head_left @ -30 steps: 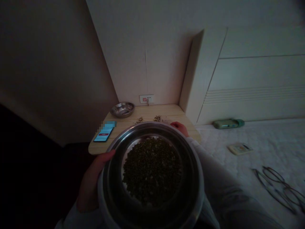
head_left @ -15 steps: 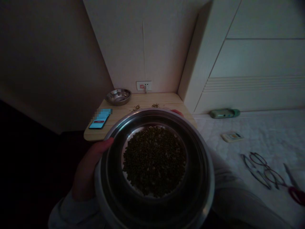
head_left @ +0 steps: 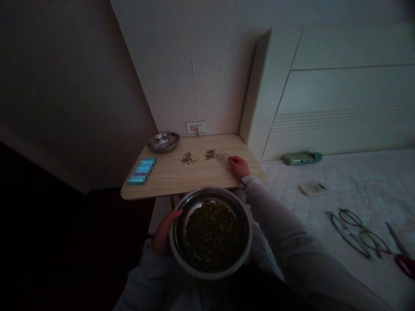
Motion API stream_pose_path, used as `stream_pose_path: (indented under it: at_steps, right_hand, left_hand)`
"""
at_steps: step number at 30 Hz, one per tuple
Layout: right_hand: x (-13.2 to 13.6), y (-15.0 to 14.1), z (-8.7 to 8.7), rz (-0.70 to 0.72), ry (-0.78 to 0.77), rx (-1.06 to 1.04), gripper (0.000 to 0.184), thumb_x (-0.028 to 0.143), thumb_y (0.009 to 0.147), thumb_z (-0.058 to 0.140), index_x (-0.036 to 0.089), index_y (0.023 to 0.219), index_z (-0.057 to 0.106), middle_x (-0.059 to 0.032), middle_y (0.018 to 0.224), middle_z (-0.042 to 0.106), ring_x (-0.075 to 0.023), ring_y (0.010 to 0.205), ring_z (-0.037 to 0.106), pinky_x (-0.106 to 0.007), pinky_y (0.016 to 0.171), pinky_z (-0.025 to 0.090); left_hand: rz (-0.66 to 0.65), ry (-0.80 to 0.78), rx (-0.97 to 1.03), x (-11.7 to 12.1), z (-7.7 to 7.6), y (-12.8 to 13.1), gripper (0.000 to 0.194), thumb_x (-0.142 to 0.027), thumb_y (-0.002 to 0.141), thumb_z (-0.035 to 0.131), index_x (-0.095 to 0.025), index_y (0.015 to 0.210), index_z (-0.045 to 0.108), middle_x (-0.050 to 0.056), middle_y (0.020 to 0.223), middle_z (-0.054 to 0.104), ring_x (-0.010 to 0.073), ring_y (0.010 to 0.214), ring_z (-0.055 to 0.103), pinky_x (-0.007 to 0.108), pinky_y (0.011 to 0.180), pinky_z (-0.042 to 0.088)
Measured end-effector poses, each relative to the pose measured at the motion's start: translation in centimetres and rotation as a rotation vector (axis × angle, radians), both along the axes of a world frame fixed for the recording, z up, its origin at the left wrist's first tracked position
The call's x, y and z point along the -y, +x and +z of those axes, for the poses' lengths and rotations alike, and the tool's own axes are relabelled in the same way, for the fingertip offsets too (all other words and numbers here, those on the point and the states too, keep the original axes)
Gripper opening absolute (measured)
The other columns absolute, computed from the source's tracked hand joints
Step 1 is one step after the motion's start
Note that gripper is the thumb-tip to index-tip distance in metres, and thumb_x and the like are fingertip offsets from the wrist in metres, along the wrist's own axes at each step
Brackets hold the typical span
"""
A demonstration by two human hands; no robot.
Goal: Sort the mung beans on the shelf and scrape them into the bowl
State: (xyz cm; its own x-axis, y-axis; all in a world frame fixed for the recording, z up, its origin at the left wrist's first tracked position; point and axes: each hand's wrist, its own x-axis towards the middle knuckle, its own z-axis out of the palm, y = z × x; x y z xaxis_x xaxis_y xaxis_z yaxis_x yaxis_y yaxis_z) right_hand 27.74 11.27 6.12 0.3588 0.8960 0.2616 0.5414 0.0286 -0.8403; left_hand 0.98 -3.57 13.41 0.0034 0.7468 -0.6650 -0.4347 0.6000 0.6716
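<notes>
My left hand (head_left: 163, 234) grips the left side of a round metal bowl (head_left: 210, 274), its thumb over the rim. Inside lies a layer of small dark green beans or seeds (head_left: 210, 233). Over the right part of the small wooden table, my right hand (head_left: 239, 166) is closed, with the fingertips pinched on a thin see-through plastic piece (head_left: 223, 159). To the left of that plastic are two small scatterings of the same kind of grains, a nearer-right pile (head_left: 210, 154) and a left pile (head_left: 188, 158).
A second metal bowl (head_left: 164, 142) stands at the back left of the table (head_left: 168, 183), behind a lit phone (head_left: 142, 171). On the white bed at right lie a green case (head_left: 301, 158), a small pale device (head_left: 313, 188), glasses (head_left: 350, 217) and scissors (head_left: 405, 264).
The grain bowl has moved down, away from my face. My right hand has left the bowl's far side and now reaches over the table at the plastic piece. The left hand keeps its hold.
</notes>
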Motion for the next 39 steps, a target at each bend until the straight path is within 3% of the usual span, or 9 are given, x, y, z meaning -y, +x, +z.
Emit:
stream_pose_path:
  at_steps: [7, 14, 27, 34, 39]
  right_hand:
    - [0.2, -0.3, 0.2, -0.014, 0.035, -0.091, 0.024, 0.024, 0.067, 0.045, 0.015, 0.083, 0.060, -0.0008, 0.068, 0.060, -0.0101, 0.062, 0.051, -0.023, 0.064, 0.040]
    - [-0.1, -0.1, 0.2, 0.000, 0.036, -0.116, 0.025, 0.025, 0.066, 0.044, 0.016, 0.083, 0.060, 0.0018, 0.062, 0.057, -0.0093, 0.058, 0.049, -0.022, 0.060, 0.039]
    - [-0.8, 0.4, -0.7, -0.029, 0.115, -0.207, 0.032, 0.028, 0.063, 0.047, 0.018, 0.093, 0.054, 0.0033, 0.057, 0.054, -0.0109, 0.053, 0.048, -0.025, 0.056, 0.040]
    - [-0.7, 0.3, -0.8, -0.049, 0.116, -0.240, 0.035, 0.027, 0.062, 0.048, 0.018, 0.095, 0.053, 0.0041, 0.057, 0.052, -0.0101, 0.051, 0.047, -0.024, 0.054, 0.039]
    - [-0.8, 0.4, -0.9, -0.050, 0.113, -0.224, 0.034, 0.028, 0.062, 0.048, 0.019, 0.094, 0.053, 0.0039, 0.058, 0.053, -0.0102, 0.052, 0.047, -0.024, 0.056, 0.039]
  left_hand:
    - [-0.085, -0.010, 0.136, -0.7, -6.2, -1.4, 0.012, -0.012, 0.062, 0.050, -0.012, 0.055, 0.059, 0.007, 0.052, 0.063, 0.0237, 0.071, 0.063, 0.035, 0.069, 0.048]
    - [-0.014, 0.015, 0.186, -1.7, -9.4, -1.3, 0.011, -0.006, 0.057, 0.049, -0.011, 0.054, 0.059, 0.007, 0.053, 0.064, 0.0252, 0.076, 0.062, 0.035, 0.071, 0.048]
    - [0.061, 0.019, 0.316, -3.2, -11.1, -1.0, 0.027, -0.002, 0.058, 0.044, -0.008, 0.081, 0.058, 0.009, 0.066, 0.067, 0.0256, 0.084, 0.061, 0.037, 0.072, 0.049]
    - [0.100, 0.042, 0.332, -2.9, -11.4, -1.0, 0.028, -0.003, 0.061, 0.043, -0.010, 0.085, 0.057, 0.007, 0.064, 0.066, 0.0234, 0.081, 0.062, 0.035, 0.070, 0.049]
    - [0.110, 0.032, 0.292, -2.8, -11.3, -0.9, 0.022, -0.004, 0.061, 0.044, -0.012, 0.076, 0.058, 0.006, 0.066, 0.066, 0.0227, 0.080, 0.062, 0.034, 0.070, 0.049]
